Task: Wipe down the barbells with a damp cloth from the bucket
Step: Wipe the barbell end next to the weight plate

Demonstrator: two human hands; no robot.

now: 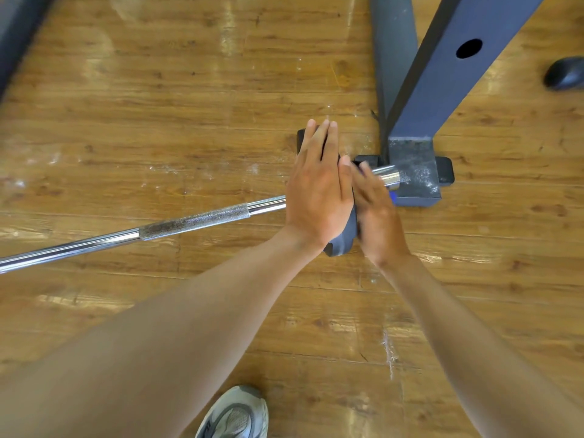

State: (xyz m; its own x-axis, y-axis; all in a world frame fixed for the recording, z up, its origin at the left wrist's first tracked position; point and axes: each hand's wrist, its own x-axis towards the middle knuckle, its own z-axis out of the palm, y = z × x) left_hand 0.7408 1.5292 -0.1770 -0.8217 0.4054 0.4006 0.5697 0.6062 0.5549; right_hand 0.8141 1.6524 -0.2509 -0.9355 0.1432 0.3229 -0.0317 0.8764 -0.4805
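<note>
Hands met at the centre of our view, flat against the two faces of a dark weight plate [343, 238] that stood on edge on the wooden floor [189, 105]; our left hand [319, 191] lay on the plate's nine o'clock face with fingers straight and together, pointing toward twelve o'clock; our right hand [377, 213] pressed the three o'clock face, its fingers blurred, so we could not tell how far they curled. Neither hand was clenched: both were spread open, with the plate sandwiched between the palms.

The barbell [142, 230] ran from the eight o'clock edge of the picture up toward the hands, chrome with a knurled band near its middle stretch; its shaft disappeared behind our left hand, and its thicker chrome sleeve end [390, 178] emerged past the right fingers toward two o'clock, just beside the foot of a dark blue steel rack [442, 74]. The rack's upright rose toward one o'clock with a round hole in its side, and its base was dusted white.

We saw a grey sneaker [235, 415] at six o'clock on the floor; a dark rounded object [565, 72] sat at the two o'clock edge, too cropped to identify.
</note>
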